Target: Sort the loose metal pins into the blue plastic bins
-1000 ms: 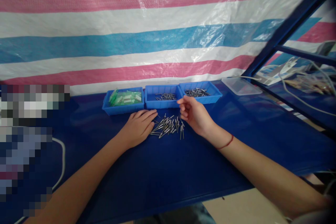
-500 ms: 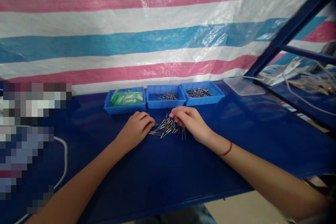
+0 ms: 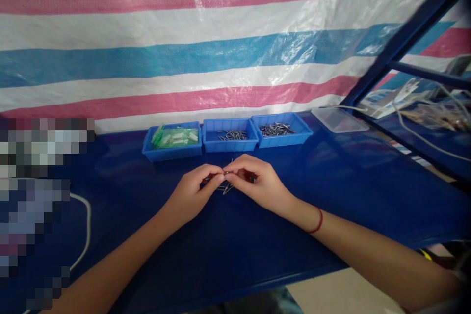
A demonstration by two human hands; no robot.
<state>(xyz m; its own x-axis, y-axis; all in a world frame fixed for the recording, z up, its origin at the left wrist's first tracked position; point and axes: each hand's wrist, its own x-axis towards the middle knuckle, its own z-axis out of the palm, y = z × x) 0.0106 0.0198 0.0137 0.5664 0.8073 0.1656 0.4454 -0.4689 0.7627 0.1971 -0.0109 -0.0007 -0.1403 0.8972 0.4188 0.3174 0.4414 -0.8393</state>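
Note:
My left hand [image 3: 196, 189] and my right hand [image 3: 259, 179] meet fingertip to fingertip over the table. Both are closed in a pinch around a small metal blind rivet [image 3: 225, 173], mostly covered by the fingers. Beneath them lies a loose pile of blind rivets [image 3: 227, 188] with thin shanks, now largely hidden by my hands. Behind my hands stand three blue bins in a row. The middle bin [image 3: 230, 146] and the right bin [image 3: 285, 141] hold similar metal pieces; the left bin [image 3: 172, 153] has green plastic packets with white pieces.
The dark blue table [image 3: 206, 255] ends at a near edge. A clear plastic lid [image 3: 340, 120] lies at the back right, by a blue metal frame [image 3: 390, 59]. A white cable [image 3: 88, 225] runs along the left. A striped sheet [image 3: 221, 59] hangs behind.
My hands were apart on either side of the rivet pile. They have come together over it, fingertips touching, and now cover most of the pile.

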